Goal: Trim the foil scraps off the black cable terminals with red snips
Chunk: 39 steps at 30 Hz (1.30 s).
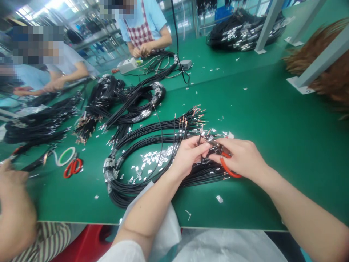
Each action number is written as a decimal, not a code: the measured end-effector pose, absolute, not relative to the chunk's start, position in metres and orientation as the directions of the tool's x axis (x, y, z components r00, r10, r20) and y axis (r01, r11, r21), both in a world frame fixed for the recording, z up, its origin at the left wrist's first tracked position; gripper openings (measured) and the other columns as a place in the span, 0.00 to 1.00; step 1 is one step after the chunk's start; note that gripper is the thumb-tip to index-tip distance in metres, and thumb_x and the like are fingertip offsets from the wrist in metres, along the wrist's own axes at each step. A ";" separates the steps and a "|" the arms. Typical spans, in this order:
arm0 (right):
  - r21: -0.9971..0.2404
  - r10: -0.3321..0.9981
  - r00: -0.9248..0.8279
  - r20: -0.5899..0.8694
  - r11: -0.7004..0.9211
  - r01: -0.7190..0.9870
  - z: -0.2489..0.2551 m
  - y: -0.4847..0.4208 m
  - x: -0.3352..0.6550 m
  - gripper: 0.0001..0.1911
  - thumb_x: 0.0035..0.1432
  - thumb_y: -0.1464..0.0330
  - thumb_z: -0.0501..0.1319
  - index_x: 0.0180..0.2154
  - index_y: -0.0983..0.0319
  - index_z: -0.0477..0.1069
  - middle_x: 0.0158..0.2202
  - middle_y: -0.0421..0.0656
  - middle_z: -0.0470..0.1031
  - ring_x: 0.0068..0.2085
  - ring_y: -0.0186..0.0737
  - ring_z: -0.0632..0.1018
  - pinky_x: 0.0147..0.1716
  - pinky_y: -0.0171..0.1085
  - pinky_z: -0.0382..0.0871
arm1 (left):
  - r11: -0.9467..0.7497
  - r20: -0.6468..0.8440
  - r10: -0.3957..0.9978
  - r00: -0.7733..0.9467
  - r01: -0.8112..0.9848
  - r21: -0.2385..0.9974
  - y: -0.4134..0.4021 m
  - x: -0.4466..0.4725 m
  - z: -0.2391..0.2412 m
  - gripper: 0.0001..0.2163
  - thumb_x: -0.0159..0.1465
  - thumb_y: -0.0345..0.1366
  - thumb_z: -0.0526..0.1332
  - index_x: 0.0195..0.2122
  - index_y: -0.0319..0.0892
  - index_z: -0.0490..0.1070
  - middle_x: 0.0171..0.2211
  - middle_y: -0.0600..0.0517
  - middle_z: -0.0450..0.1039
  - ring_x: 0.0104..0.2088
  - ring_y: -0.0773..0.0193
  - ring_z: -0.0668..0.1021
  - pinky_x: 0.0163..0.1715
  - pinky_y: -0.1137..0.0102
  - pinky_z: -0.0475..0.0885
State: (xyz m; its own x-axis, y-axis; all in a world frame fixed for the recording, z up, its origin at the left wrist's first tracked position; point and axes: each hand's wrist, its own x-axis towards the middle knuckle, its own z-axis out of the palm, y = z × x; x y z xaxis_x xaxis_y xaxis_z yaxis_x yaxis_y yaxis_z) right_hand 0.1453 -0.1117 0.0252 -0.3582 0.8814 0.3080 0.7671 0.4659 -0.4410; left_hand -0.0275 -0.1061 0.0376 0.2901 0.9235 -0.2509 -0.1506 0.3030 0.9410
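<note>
A thin black cable is pinched in my left hand (192,153), its end pointing up between thumb and fingers. My right hand (241,156) is closed round scissors with red-orange handles (230,169), and their blades meet the cable end close to the left fingertips. A small silvery scrap (211,138) shows at the blades. Under both hands lies a looped bundle of black cables (141,187), bound at the left with clear wrap, its copper-tipped ends (197,111) fanned out behind my left hand. Silvery scraps (158,156) are strewn inside the loop.
More black cable bundles (106,91) lie at the left and back. A second pair of red scissors (73,168) rests by a tape roll (65,156). Grey metal posts (313,62) stand at the right, beside brown wires (327,58). Co-workers sit left and opposite.
</note>
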 end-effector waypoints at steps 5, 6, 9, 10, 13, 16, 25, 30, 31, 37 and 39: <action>-0.459 0.888 -0.356 0.292 0.457 0.762 0.022 -0.107 0.148 0.19 0.54 0.52 0.58 0.35 0.60 0.74 0.25 0.43 0.76 0.24 0.39 0.74 0.23 0.35 0.60 | 0.303 -0.246 0.927 0.284 -0.176 0.937 -0.105 -0.028 0.037 0.10 0.53 0.39 0.65 0.25 0.38 0.67 0.16 0.59 0.63 0.14 0.80 0.56 0.14 0.78 0.46; -0.472 0.890 -0.356 0.284 0.453 0.756 0.020 -0.105 0.149 0.19 0.54 0.52 0.59 0.36 0.60 0.74 0.25 0.42 0.76 0.24 0.38 0.74 0.23 0.35 0.60 | 0.307 -0.249 0.928 0.278 -0.187 0.933 -0.104 -0.029 0.037 0.10 0.52 0.39 0.65 0.26 0.38 0.67 0.16 0.59 0.63 0.14 0.80 0.56 0.14 0.78 0.45; -0.506 0.902 -0.338 0.268 0.430 0.747 0.013 -0.099 0.154 0.17 0.52 0.53 0.61 0.36 0.59 0.75 0.23 0.41 0.75 0.23 0.38 0.73 0.23 0.35 0.60 | 0.297 -0.242 0.940 0.238 -0.229 0.927 -0.100 -0.033 0.039 0.10 0.52 0.40 0.66 0.28 0.38 0.69 0.16 0.59 0.63 0.13 0.79 0.56 0.13 0.78 0.45; -0.530 0.909 -0.316 0.273 0.416 0.739 0.012 -0.098 0.154 0.17 0.51 0.53 0.62 0.35 0.59 0.75 0.22 0.40 0.74 0.22 0.37 0.72 0.23 0.35 0.60 | 0.287 -0.235 0.946 0.225 -0.241 0.927 -0.100 -0.034 0.040 0.10 0.52 0.40 0.66 0.28 0.38 0.69 0.16 0.59 0.63 0.13 0.79 0.56 0.13 0.78 0.45; -0.730 0.939 -0.137 0.317 0.334 0.597 0.015 -0.102 0.147 0.13 0.49 0.57 0.64 0.34 0.58 0.74 0.21 0.39 0.72 0.22 0.36 0.71 0.24 0.35 0.62 | 0.275 -0.227 0.949 0.217 -0.225 0.935 -0.101 -0.033 0.039 0.10 0.51 0.40 0.66 0.28 0.38 0.69 0.17 0.59 0.64 0.13 0.79 0.57 0.13 0.78 0.46; -0.942 0.964 0.057 0.261 0.242 0.233 0.026 -0.112 0.133 0.09 0.50 0.63 0.65 0.34 0.58 0.70 0.27 0.39 0.74 0.28 0.36 0.74 0.29 0.37 0.68 | 0.278 -0.240 0.942 0.236 -0.142 0.950 -0.106 -0.026 0.037 0.10 0.51 0.40 0.67 0.27 0.38 0.70 0.17 0.58 0.66 0.14 0.79 0.58 0.13 0.78 0.48; -0.980 0.978 0.098 0.182 0.189 -0.065 0.037 -0.117 0.122 0.08 0.48 0.75 0.63 0.28 0.59 0.66 0.27 0.36 0.72 0.30 0.33 0.73 0.34 0.37 0.69 | 0.296 -0.253 0.933 0.258 -0.143 0.944 -0.110 -0.020 0.036 0.11 0.50 0.39 0.67 0.28 0.38 0.70 0.18 0.57 0.67 0.13 0.79 0.58 0.12 0.78 0.48; -0.972 0.977 0.092 0.194 0.204 -0.117 0.034 -0.116 0.124 0.09 0.48 0.75 0.63 0.31 0.58 0.66 0.30 0.36 0.72 0.32 0.32 0.74 0.37 0.37 0.69 | 0.325 -0.274 0.924 0.267 -0.168 0.931 -0.109 -0.021 0.034 0.11 0.49 0.38 0.67 0.27 0.38 0.67 0.17 0.57 0.68 0.12 0.79 0.59 0.12 0.78 0.48; -0.972 0.979 0.073 0.190 0.198 -0.129 0.034 -0.116 0.124 0.09 0.48 0.75 0.64 0.31 0.58 0.66 0.30 0.36 0.72 0.32 0.33 0.74 0.37 0.37 0.69 | 0.331 -0.280 0.920 0.273 -0.163 0.930 -0.109 -0.020 0.034 0.11 0.49 0.38 0.68 0.26 0.38 0.67 0.17 0.57 0.68 0.12 0.79 0.59 0.12 0.78 0.48; -0.974 0.987 0.045 0.152 0.157 -0.166 0.032 -0.115 0.123 0.09 0.48 0.75 0.63 0.29 0.59 0.64 0.27 0.36 0.70 0.30 0.32 0.73 0.35 0.37 0.69 | 0.363 -0.306 0.903 0.303 -0.150 0.920 -0.111 -0.019 0.033 0.13 0.48 0.39 0.68 0.27 0.38 0.67 0.18 0.57 0.68 0.12 0.79 0.59 0.12 0.79 0.47; -0.965 0.988 0.024 0.150 0.151 -0.215 0.030 -0.114 0.123 0.09 0.47 0.75 0.63 0.29 0.60 0.64 0.28 0.36 0.70 0.30 0.32 0.73 0.35 0.37 0.69 | 0.388 -0.311 0.888 0.338 -0.190 0.902 -0.110 -0.020 0.033 0.12 0.49 0.39 0.68 0.28 0.37 0.68 0.18 0.57 0.68 0.12 0.80 0.59 0.12 0.79 0.47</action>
